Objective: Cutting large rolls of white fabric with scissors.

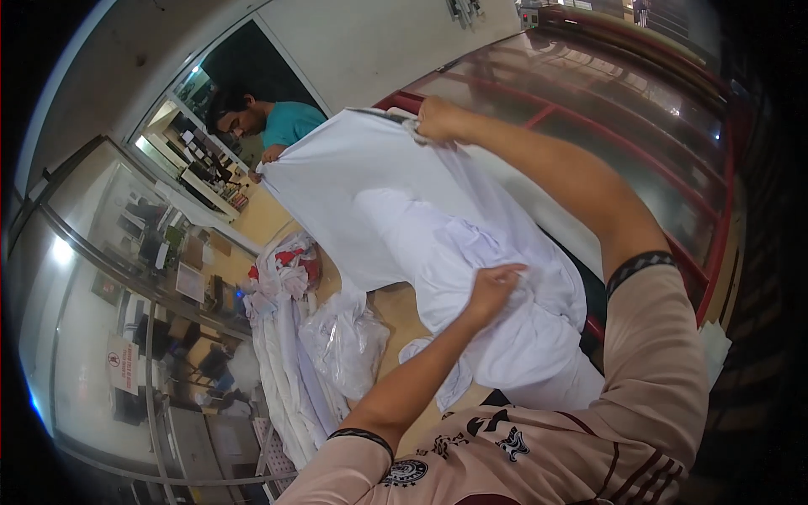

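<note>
A large sheet of white fabric (337, 185) is stretched out in front of me. My right hand (439, 119) is closed around its far edge, beside the red-framed machine. Lower down, my left hand (495, 293) lies against a heap of bunched white fabric (522, 345), fingers curled into its folds and slightly blurred. Across from me, a person in a teal shirt (290, 122) holds the sheet's far left corner with a hand (273, 153). The sheet slopes between us, and loose folds gather close to my body.
A red-framed machine (547, 109) with a glossy flat top runs along the right. Left of the fabric are a clear plastic bag (345, 337), long white fabric rolls (286, 379) and a red-and-white bundle (290, 265). A glass partition (93, 320) stands farther left.
</note>
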The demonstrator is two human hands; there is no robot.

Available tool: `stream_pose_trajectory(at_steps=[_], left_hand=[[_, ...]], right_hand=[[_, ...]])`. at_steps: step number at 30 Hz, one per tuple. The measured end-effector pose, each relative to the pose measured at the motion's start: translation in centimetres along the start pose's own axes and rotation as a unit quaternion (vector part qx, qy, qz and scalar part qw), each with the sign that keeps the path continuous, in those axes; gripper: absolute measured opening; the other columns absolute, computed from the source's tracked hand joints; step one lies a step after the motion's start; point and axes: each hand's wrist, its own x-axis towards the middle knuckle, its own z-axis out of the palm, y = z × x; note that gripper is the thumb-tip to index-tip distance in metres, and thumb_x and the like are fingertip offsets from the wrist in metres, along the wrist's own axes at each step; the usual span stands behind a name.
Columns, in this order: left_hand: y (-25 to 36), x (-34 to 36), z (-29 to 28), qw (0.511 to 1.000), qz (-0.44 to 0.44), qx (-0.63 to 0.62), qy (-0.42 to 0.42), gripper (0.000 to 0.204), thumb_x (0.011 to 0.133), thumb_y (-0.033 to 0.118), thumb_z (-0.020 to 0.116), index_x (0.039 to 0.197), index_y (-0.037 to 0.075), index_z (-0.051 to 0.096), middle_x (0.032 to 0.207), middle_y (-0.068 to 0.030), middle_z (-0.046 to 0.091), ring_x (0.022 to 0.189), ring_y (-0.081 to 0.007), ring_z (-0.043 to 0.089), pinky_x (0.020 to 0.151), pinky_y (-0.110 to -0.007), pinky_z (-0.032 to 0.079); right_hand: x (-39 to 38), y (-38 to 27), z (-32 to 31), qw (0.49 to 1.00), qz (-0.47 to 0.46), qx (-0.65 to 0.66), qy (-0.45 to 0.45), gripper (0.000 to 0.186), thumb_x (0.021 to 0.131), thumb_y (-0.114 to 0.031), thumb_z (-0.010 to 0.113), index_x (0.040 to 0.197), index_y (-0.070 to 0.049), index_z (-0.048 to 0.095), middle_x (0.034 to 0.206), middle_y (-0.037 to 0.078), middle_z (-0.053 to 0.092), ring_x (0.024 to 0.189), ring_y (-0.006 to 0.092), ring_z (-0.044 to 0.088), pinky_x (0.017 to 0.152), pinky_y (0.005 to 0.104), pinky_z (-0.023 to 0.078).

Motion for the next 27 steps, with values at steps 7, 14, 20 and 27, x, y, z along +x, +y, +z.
stream_pose_trajectory(at_steps=[7,14,20,27], left_hand=[[2.9,-5.4,-10.2,0.992,0.02,0.122,0.014,0.044,0.088,0.031,0.066,0.121,0.003,0.061,0.094,-0.0124,0.066,0.081,-0.0192,0.062,0.079,-0.033,0.053],[2.2,-7.7,-18.3,0.933,0.027,-0.222,0.282,0.047,0.093,0.033,0.061,0.125,-0.001,0.056,0.104,-0.009,0.063,0.085,-0.0158,0.061,0.075,-0.028,0.054],[-1.0,-9.8,-18.8,0.934,0.046,-0.256,0.243,0.023,0.092,0.025,0.064,0.102,0.004,0.066,0.086,0.0007,0.064,0.073,-0.0082,0.058,0.069,-0.025,0.05],[-2.9,-9.6,-19.8,0.887,0.098,-0.384,0.236,0.021,0.094,0.022,0.062,0.094,0.002,0.067,0.083,0.0005,0.064,0.072,-0.0053,0.055,0.069,-0.023,0.048]], right_hand=[[-10.0,-2.4,8.5,0.97,0.086,0.218,-0.06,0.017,0.067,-0.008,0.079,0.076,-0.001,0.066,0.064,0.006,0.062,0.056,0.0113,0.052,0.051,0.0291,0.041],[-19.1,-7.6,17.9,0.928,0.125,0.342,-0.073,0.023,0.068,-0.004,0.079,0.083,0.004,0.063,0.071,0.007,0.064,0.062,0.0094,0.057,0.054,0.0258,0.044],[-21.2,-9.0,20.3,0.9,0.162,0.386,-0.117,0.023,0.07,-0.002,0.075,0.087,0.005,0.062,0.075,0.009,0.065,0.065,0.0104,0.058,0.056,0.025,0.045],[-19.2,-10.4,17.7,0.892,0.165,0.363,-0.214,0.025,0.07,-0.002,0.078,0.088,0.0,0.061,0.071,0.001,0.062,0.06,0.0052,0.053,0.053,0.0198,0.04]])
